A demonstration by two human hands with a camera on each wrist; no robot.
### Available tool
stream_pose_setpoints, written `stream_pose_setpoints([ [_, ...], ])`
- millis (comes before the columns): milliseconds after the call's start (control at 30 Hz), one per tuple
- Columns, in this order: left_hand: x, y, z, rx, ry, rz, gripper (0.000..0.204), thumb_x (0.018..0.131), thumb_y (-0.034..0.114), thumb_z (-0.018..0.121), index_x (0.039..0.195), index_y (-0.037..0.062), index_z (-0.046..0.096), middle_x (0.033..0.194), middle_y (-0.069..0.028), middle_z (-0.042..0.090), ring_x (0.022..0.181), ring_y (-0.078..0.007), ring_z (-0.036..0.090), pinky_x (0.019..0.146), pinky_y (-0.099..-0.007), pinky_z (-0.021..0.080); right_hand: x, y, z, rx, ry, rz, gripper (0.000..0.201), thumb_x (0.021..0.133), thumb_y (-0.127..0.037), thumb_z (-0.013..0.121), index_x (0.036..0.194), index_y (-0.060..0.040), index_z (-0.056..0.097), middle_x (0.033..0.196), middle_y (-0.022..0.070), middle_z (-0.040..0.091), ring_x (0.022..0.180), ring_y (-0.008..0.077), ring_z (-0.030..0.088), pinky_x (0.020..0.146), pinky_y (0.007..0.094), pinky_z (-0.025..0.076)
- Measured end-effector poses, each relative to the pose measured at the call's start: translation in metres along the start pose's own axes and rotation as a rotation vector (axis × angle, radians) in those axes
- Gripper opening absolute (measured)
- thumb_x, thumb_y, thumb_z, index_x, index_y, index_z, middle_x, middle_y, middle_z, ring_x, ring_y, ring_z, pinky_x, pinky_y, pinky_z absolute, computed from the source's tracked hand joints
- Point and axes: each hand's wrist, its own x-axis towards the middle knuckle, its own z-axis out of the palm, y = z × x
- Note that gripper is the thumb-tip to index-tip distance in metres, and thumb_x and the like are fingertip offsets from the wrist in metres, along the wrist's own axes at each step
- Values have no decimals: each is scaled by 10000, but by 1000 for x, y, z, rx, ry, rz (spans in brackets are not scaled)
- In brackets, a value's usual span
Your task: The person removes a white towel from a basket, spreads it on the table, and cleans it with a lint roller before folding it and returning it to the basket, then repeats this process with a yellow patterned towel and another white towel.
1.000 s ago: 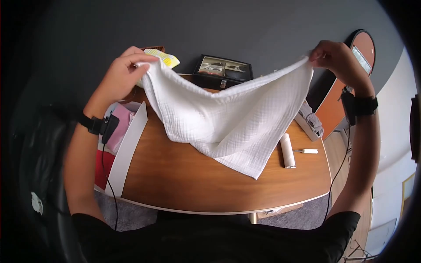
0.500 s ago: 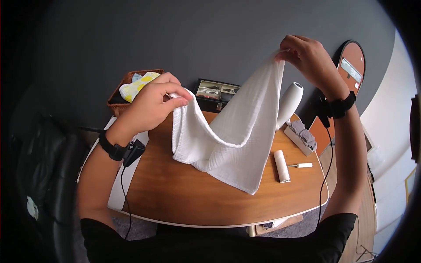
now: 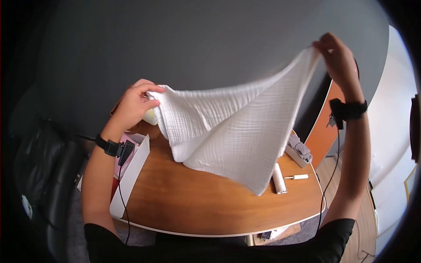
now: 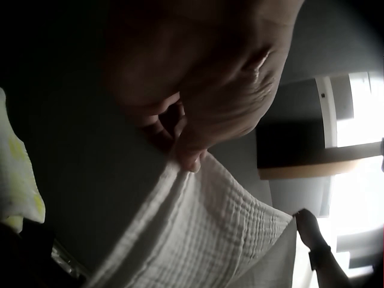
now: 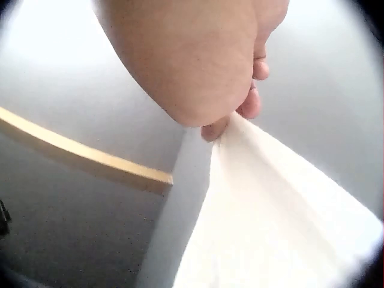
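A white crinkled cloth hangs in the air over the wooden table, stretched slantwise between both hands. At its upper left corner the left hand pinches it between thumb and fingers; the left wrist view shows the cloth falling in folds below that hand. Higher up on the right, the right hand pinches the other upper corner. In the right wrist view the cloth drops from under the right hand, whose fingertips are partly hidden.
On the wooden table stand a white box with pink and red items at left, a small box of grey cloth at right, a white roll and a white-handled tool. A yellow-patterned cloth shows in the left wrist view.
The hands have moved apart again after coming closer half a second ago, and the cloth is spread wider. It now covers the dark glasses case and the white bottle-like object.
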Motion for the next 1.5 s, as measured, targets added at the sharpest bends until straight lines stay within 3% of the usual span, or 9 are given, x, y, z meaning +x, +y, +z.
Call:
stream_pose_setpoints([
  [167,46,-22,-38,-202,206,41,304,903,-71,753,1177,45,812,1177,-71,669,1004,-175,643,919,-301,552,54,46,-40,39,199,18,343,1091,-397,687,1168,-67,740,1024,77,800,970,193,760,827,342,573],
  [267,79,-44,-2,59,150,4,292,894,-64,760,1152,58,822,1155,-83,670,973,-184,643,899,-319,554,93,18,4,-185,-57,107,241,1059,-282,682,1110,-49,721,1021,157,764,906,318,745,811,427,576],
  [400,86,-73,49,52,102,-36,274,896,-46,772,1132,80,834,1060,-60,660,889,-160,601,799,-312,529,127,22,41,-338,-94,-273,296,1029,-317,699,1095,-30,677,989,207,750,928,395,735,822,471,566],
  [567,41,-76,75,-278,20,-222,269,943,6,756,1201,50,818,919,10,625,799,-88,537,727,-264,483,111,-23,25,-221,-42,-21,263,1013,-281,745,1034,-22,701,1002,206,763,993,433,733,879,491,574],
  [833,16,33,114,-775,-173,29,462,942,156,856,1356,0,725,1389,-91,520,1140,-198,642,1025,-308,543,110,-68,23,-136,-5,-111,356,1014,-304,751,1295,-100,674,1008,140,809,947,339,791,871,428,617],
  [933,-4,83,134,-391,-164,170,756,860,220,945,1497,-3,605,1418,-117,468,1355,-244,521,1122,-369,506,113,-84,47,-196,33,-114,311,1024,-331,749,1269,-142,716,1068,146,801,961,345,784,865,411,609],
  [967,-12,102,147,-390,-132,168,854,805,305,991,1496,-5,597,1429,-125,453,1334,-266,508,1152,-399,476,105,-109,40,-57,13,-128,292,917,-176,811,1138,-41,676,984,294,761,974,458,760,860,517,598],
  [1200,-56,150,284,-119,139,264,1328,728,350,1028,1647,-105,184,1512,-290,272,1408,-437,310,1195,-556,363,83,-77,84,-157,192,-206,130,952,-70,655,1055,7,634,898,291,722,902,512,700,816,582,561],
  [1500,-66,103,326,170,196,245,1133,706,322,1011,1538,-80,356,1462,-274,328,1380,-481,358,1189,-622,318,87,-70,62,-158,228,-158,145,948,-61,635,1070,17,637,948,306,735,945,518,704,874,573,563],
])
